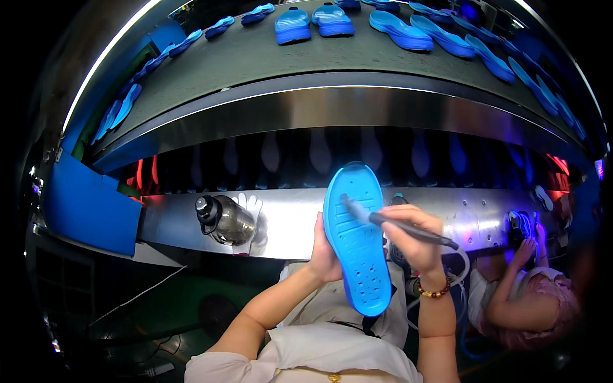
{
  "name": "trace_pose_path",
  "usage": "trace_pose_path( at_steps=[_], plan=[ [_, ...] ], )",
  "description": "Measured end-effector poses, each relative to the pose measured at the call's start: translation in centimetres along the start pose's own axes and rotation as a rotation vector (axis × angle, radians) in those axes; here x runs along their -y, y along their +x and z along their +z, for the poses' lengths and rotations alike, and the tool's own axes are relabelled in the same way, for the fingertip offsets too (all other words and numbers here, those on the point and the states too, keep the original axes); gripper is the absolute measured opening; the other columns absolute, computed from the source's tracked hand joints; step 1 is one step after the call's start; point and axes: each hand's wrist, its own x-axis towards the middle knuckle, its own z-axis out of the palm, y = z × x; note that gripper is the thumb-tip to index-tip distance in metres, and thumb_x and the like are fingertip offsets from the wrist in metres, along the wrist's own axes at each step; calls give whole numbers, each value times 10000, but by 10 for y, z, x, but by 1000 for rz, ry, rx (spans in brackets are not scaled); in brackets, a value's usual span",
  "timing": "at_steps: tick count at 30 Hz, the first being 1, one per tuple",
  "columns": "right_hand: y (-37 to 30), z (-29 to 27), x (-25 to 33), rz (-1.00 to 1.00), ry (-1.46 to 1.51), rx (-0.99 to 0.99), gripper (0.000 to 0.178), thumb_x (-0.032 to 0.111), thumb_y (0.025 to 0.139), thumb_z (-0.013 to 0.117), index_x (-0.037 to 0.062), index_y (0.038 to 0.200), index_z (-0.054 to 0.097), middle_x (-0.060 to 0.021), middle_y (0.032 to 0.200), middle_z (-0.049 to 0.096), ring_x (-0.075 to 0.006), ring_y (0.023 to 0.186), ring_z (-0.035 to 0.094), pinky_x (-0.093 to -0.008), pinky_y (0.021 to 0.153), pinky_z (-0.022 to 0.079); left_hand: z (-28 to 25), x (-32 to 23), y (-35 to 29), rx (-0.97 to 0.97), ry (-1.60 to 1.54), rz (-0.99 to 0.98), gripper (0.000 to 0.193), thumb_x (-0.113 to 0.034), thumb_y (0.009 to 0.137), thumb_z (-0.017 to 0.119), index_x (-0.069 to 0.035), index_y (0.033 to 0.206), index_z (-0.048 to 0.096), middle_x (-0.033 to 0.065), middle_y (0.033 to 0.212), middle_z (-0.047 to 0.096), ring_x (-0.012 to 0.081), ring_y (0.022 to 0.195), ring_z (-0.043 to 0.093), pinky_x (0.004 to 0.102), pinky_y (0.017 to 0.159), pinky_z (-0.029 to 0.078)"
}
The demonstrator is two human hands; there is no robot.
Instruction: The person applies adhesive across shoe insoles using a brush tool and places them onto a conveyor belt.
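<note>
A blue shoe sole (359, 255) is held upright above my lap, its light-blue inner face with grooves and small holes turned toward me. My left hand (325, 250) grips its left edge, thumb along the side and the other fingers hidden behind. In my right hand (416, 241) is a brush (408, 230) with a dark handle, a hose running from its rear end. The pale bristles, slightly blurred, lie against the grooved upper part of the sole.
A dark bottle (223, 219) and a white glove (252, 207) sit on the metal ledge (287, 223) to the left. Beyond it, a conveyor belt (255, 54) carries several blue soles (401, 30). At the right a co-worker (530, 293) handles another shoe part.
</note>
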Motion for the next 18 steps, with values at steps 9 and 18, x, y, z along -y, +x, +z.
trace_pose_path(
  at_steps=[9,18],
  plan=[
    [-6,-5,-2,114,212,179,173,-18,737,680,-23,909,678,-162,942,668,-211,814,661,-302,718,537,16,-12,-3,-122,104,46,939,-793,789,124,-98,1386,328,165,1310,460,324,1173,482,469,977,418],
    [-9,-9,-5,-173,-2,372,244,-4,679,727,17,920,697,-134,932,684,-233,901,652,-311,816,506,12,-21,7,-112,151,359,1057,-874,696,62,-57,1266,416,209,1046,582,316,909,612,444,798,521]
  ],
)
